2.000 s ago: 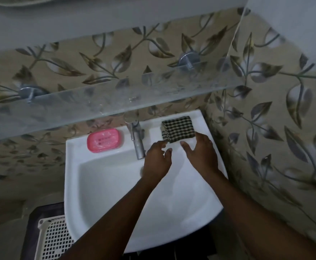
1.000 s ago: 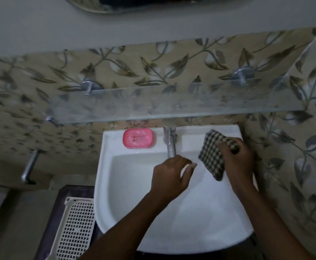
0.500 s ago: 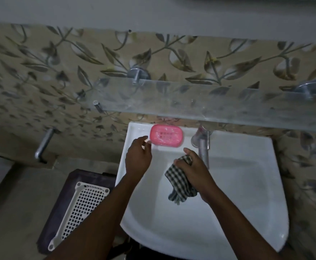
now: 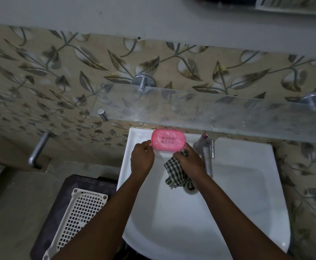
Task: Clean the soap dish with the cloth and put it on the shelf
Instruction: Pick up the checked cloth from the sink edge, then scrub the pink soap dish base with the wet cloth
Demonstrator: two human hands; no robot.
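Observation:
A pink soap dish (image 4: 168,140) with a slotted bottom and white soap marks sits on the back left ledge of the white sink (image 4: 247,184). My left hand (image 4: 141,159) grips its left end with thumb and fingers. My right hand (image 4: 190,162) is shut on a black-and-white checked cloth (image 4: 176,172), which hangs down over the basin; its fingers touch the dish's right front corner. A frosted glass shelf (image 4: 219,113) runs along the wall just above the sink, held by metal brackets.
A metal tap (image 4: 207,154) stands right of my right hand. A white perforated basket (image 4: 78,218) rests on a dark stool to the sink's left. A metal pipe stub (image 4: 38,150) sticks out of the leaf-patterned tile wall at the left.
My right hand picked the cloth up from the sink's right ledge and carried it left to the dish. My left hand moved to the dish and closed on its left end.

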